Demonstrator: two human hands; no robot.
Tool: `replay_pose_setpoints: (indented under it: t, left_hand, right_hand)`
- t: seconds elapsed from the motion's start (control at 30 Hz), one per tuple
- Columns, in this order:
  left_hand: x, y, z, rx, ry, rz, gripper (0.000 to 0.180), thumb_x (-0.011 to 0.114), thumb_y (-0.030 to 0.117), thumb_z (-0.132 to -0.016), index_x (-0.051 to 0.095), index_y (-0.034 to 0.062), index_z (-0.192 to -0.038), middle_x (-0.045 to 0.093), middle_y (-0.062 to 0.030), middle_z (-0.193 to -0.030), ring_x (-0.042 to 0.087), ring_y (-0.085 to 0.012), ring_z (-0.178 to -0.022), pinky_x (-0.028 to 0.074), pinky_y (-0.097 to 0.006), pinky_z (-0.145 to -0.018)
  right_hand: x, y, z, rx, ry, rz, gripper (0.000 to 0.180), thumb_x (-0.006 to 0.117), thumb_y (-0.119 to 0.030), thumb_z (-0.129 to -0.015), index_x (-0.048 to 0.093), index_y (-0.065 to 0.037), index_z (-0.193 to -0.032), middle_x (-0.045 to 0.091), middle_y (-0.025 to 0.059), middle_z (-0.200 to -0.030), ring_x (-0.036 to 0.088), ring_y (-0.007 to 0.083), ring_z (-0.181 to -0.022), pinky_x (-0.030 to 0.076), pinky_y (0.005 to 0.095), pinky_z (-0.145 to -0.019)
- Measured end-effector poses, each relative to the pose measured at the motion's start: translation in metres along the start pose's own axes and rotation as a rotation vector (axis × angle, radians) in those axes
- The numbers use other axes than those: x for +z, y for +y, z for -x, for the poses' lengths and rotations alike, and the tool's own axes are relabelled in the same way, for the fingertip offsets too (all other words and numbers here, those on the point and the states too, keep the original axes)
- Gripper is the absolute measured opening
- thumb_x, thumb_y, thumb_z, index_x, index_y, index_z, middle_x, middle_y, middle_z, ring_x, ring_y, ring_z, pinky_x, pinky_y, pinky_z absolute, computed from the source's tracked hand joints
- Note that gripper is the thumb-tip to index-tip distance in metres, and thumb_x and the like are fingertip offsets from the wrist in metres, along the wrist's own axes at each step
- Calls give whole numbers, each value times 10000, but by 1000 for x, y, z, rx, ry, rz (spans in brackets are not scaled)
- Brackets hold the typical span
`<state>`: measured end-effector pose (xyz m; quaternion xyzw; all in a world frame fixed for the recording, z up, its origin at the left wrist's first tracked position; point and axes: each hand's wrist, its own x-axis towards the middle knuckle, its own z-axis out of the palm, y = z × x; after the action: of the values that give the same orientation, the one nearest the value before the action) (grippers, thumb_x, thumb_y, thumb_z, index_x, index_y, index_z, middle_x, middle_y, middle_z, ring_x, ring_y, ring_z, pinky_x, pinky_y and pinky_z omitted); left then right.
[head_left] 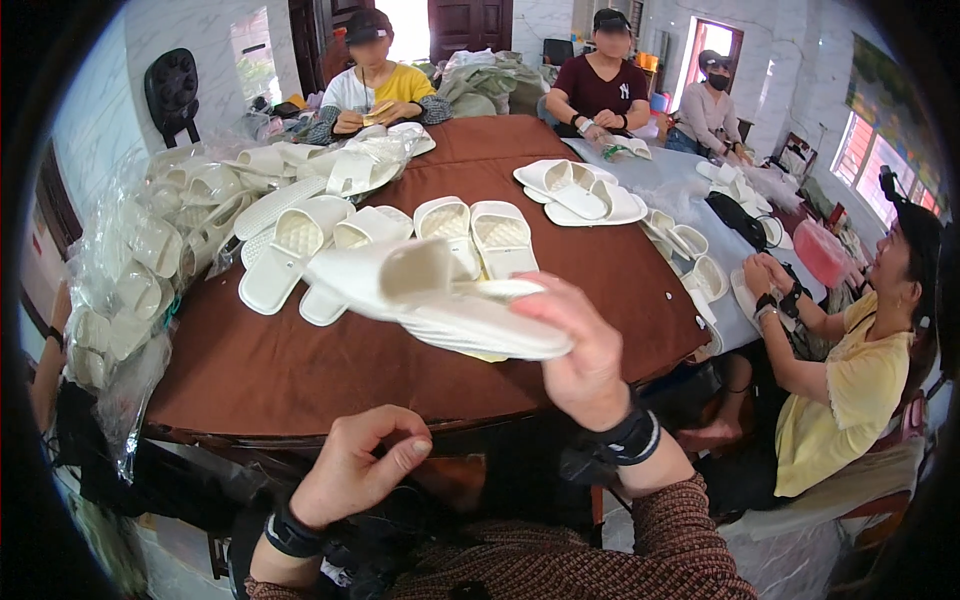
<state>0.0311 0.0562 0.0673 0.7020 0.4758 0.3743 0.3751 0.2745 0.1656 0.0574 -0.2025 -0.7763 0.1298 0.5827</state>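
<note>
My right hand point(580, 350) is closed on the heel end of a white slipper point(490, 325), holding it tilted above the brown-covered table point(270, 375). Motion blurs the slipper, and I cannot tell whether a second one lies against it. A bit of yellow shows under its sole. My left hand point(365, 460) hangs by the near table edge, fingers loosely curled, thumb apart, nothing in it. Just behind the held slipper stand a pair of white slippers point(475, 235) with quilted insoles. More white slippers point(295, 250) lie left of them, partly covered by the held one.
A heap of white slippers in clear plastic point(150, 260) fills the table's left side. Several slippers point(580, 190) lie stacked at the far right. Two people sit across the table and others to the right, beside a grey-blue table point(735, 270) with more slippers.
</note>
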Motion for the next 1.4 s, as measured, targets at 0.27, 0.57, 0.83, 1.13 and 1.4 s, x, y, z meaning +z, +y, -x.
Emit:
replay_pose_setpoints:
  t: [0.27,0.57,0.83,1.13,1.4]
  left_hand:
    - [-50,-52,-26,-279,213,-17,145,642,117,-920,653,-27,-932,646,-46,-749,606,-108,-728,499,-270,-656]
    - [-122,-155,-96,28,423,-670,308,704,220,-833,625,-10,-1022,634,-185,-952,619,-298,-880,506,-373,-763]
    - [-138,-167,-111,-264,229,-1071,621,729,442,-776,539,18,-1189,568,-239,-1189,537,-431,-1120,434,-512,-955]
    - [-127,-177,-146,-358,63,-1006,811,725,587,-725,486,47,-1281,578,-263,-1197,562,-467,-1102,445,-530,-940]
    - [-118,-170,-152,-378,157,-1001,731,744,520,-701,546,59,-1233,616,-242,-1135,549,-431,-1115,435,-491,-973]
  right_hand:
    - [-57,43,-29,-236,185,579,413,546,150,-775,657,-45,-1123,615,241,-1229,633,377,-1111,520,385,-943]
    - [-117,167,-13,137,-201,1041,575,697,-16,-769,523,-51,-1317,465,291,-1353,458,470,-1236,399,479,-1051]
    - [-52,116,38,236,-397,689,407,693,-91,-813,583,-62,-1204,507,202,-1345,497,389,-1231,442,465,-975]
    - [-46,115,69,268,-307,650,213,631,-140,-891,649,-54,-1084,610,141,-1197,546,308,-1165,406,424,-963]
    - [-41,114,68,300,-172,581,160,622,-124,-881,644,-47,-1020,635,113,-1116,580,299,-1061,421,413,-922]
